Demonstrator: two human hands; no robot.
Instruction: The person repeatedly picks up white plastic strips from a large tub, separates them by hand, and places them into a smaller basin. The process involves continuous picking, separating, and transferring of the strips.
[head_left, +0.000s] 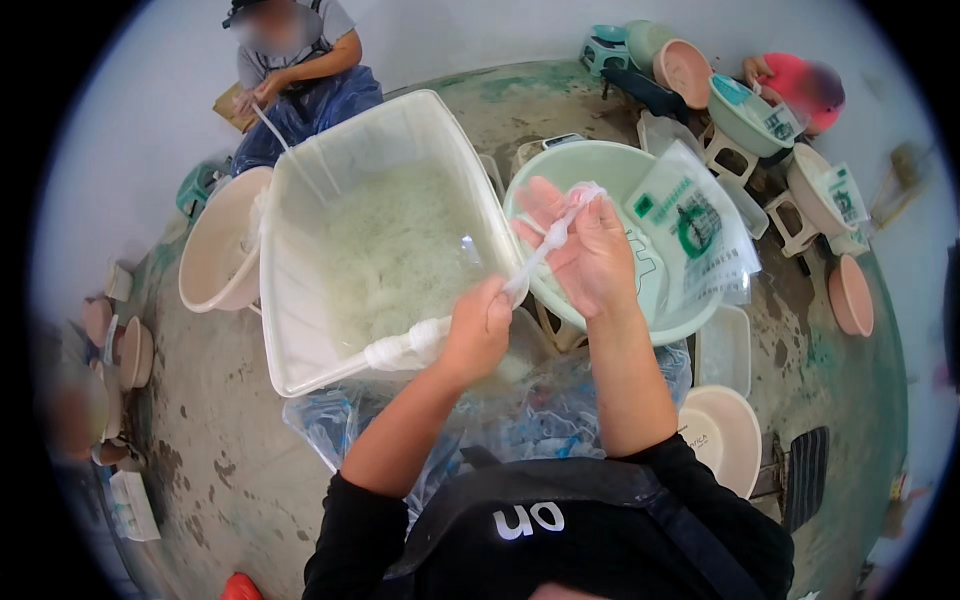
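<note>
My left hand (480, 326) is closed around a wet, whitish strand (551, 241) that looks like sausage casing. It is beside the near right corner of a large white plastic tub (277, 300) holding cloudy, foamy water (401, 247). The strand runs up to my right hand (585, 259), which is palm up over a pale green basin (667, 326). There the strand's knotted-looking far end is pinched by the thumb, while other fingers are spread. White wrapping (401, 345) is wound around the tub's near rim. A printed clear plastic bag (694, 225) leans in the green basin.
A cream basin (217, 296) stands left of the tub. A co-worker (307, 90) sits beyond it, holding another strand (274, 129). At far right, a person in red (802, 90) works near basins on stools (727, 154). A cream basin (720, 431) lies near my right side.
</note>
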